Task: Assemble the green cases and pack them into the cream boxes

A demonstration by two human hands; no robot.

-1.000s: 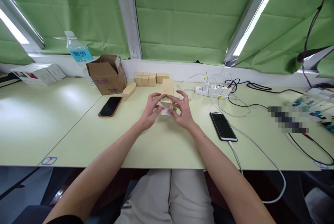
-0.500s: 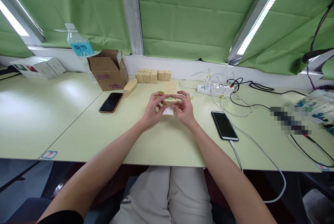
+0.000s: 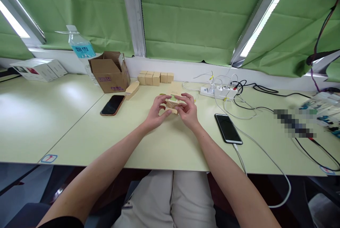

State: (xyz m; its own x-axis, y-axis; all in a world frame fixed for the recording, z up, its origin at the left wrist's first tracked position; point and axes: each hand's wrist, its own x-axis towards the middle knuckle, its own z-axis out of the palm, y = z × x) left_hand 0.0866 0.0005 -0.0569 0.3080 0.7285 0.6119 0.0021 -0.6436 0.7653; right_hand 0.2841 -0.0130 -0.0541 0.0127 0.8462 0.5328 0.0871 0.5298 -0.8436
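Observation:
Between my hands is a small tan cardboard box [image 3: 172, 104], its flap raised and something green at its top. My left hand [image 3: 156, 112] grips the box's left side with thumb and fingers. On its right side, my right hand [image 3: 188, 111] holds it with bent fingers. Just behind the hands a flat tan piece [image 3: 176, 87] lies on the table. Farther back stand several small closed tan boxes [image 3: 149, 78] in a row. An open, elongated tan carton [image 3: 132, 90] lies to their left.
A black phone [image 3: 112, 105] and a brown cardboard box [image 3: 110, 74] are at the left, with a water bottle [image 3: 81, 45] behind. A white power strip [image 3: 219, 92] with cables and a charging phone [image 3: 228, 128] are at the right.
The white flap below the small box no longer shows; a tan flap is there instead. My left thumb has moved slightly down and outward along the box.

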